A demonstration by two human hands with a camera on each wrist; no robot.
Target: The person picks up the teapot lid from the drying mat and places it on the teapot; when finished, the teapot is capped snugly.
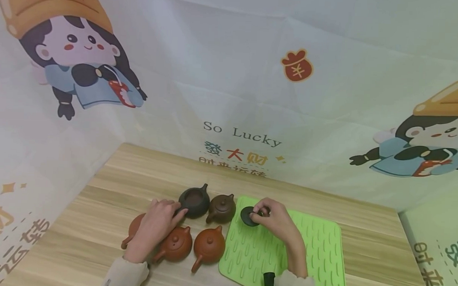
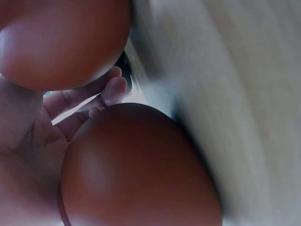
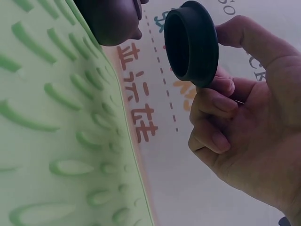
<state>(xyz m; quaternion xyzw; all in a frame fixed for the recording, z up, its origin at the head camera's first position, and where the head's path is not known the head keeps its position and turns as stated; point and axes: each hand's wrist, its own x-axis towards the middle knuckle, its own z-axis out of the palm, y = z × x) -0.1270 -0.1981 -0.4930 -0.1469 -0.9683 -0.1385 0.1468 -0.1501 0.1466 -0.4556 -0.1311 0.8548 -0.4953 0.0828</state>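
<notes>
A black teapot (image 1: 194,202) without its lid stands at the back left of the group, its round opening upward. My left hand (image 1: 159,222) reaches over the reddish-brown teapots and holds the black teapot at its near left side, where the grip is partly hidden. In the left wrist view, the fingers (image 2: 114,90) show between two rounded reddish-brown pots. My right hand (image 1: 277,218) pinches a black lid (image 1: 249,216) between thumb and fingers, above the green mat. The right wrist view shows this lid (image 3: 192,44) tilted on edge, with its hollow underside visible.
A dark brown lidded teapot (image 1: 222,208) stands right of the black one. In front are reddish-brown teapots (image 1: 209,244), (image 1: 178,244), and another (image 1: 135,226) partly behind my left hand. The ridged green mat (image 1: 324,247) lies right on the wooden table (image 1: 376,249), before a printed cloth backdrop (image 1: 231,75).
</notes>
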